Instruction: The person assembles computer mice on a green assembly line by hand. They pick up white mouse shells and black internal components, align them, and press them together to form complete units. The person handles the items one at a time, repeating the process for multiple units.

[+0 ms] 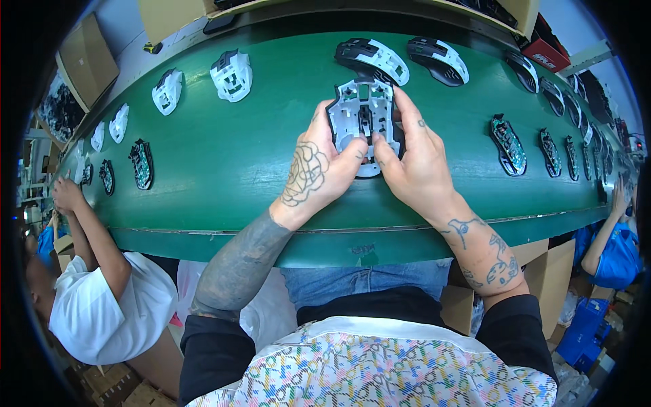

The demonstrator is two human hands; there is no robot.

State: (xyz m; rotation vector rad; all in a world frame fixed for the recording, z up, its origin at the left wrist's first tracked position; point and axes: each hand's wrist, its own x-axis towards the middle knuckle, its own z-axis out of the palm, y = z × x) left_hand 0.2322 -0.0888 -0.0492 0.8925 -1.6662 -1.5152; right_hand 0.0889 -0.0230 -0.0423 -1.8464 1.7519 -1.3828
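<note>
Between my two hands, above the green bench, I hold a computer mouse shell (348, 117) with its hollow white inside facing up and black edges. My left hand (324, 161) grips its left side, the thumb laid over the lower inner part. On the opposite side my right hand (418, 154) clasps the shell, its thumb also pressing near the lower middle. A dark strip runs down the centre of the shell between the thumbs. The fingers underneath are hidden. Just beyond it lies a black-and-white mouse shell (373, 60), close to the held one's far edge.
The green bench (285, 183) carries another mouse shell (439, 61), white shells (232, 74) at the left and bases with circuit boards (508, 146) at the right. Several more parts line both ends. Co-workers sit at left (108, 298) and right (617, 247). Cardboard boxes (550, 275) stand below.
</note>
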